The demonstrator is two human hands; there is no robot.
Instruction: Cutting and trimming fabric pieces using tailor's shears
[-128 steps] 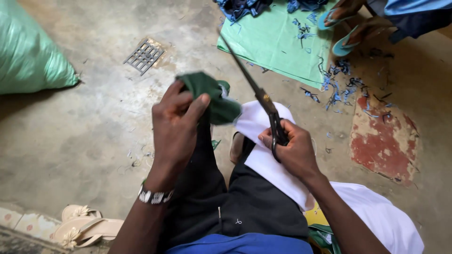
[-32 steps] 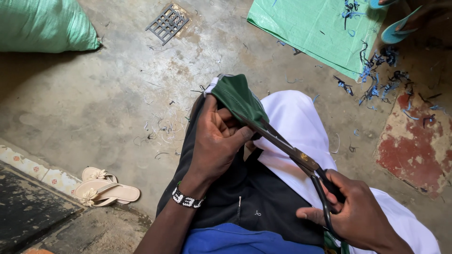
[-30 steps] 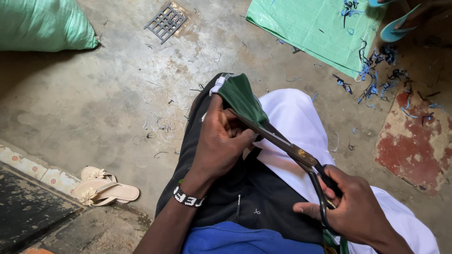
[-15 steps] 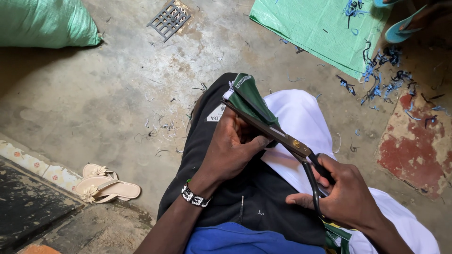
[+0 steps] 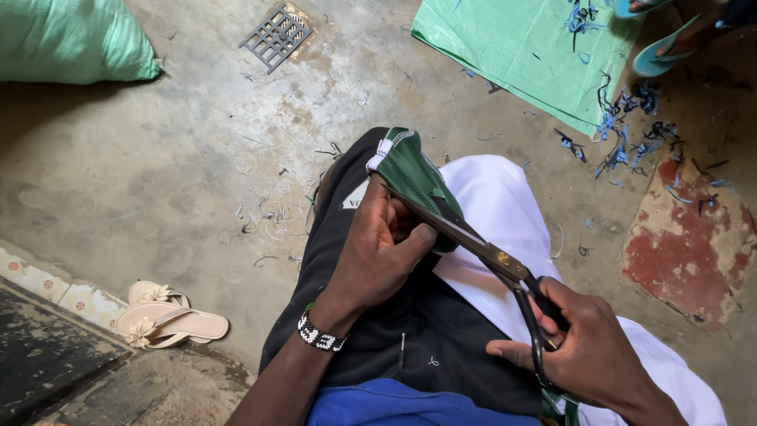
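Nearest the camera, the right hand (image 5: 587,347) had its fingers through the dark loops of a pair of long steel scissors with a brass pivot (image 5: 505,264), grip closed on the handles. The blades ran up and to the left from that hand, and their long axis pointed straight at the folded piece of dark green fabric with a white edge (image 5: 410,170). The blades looked nearly shut on the cloth, though the tips were hidden, so I couldn't be sure. The left hand (image 5: 382,252) was the closer one to the fabric. It was pinching it tight from below over the lap, wrist bent and fingers curled, with a black and white beaded bracelet (image 5: 318,337) on the wrist. Farther out on the concrete floor (image 5: 158,173) lay a pair of cream sandals (image 5: 169,319), a square metal drain grate (image 5: 277,35) and a light green woven sheet (image 5: 520,47) with blue thread scraps (image 5: 631,118).
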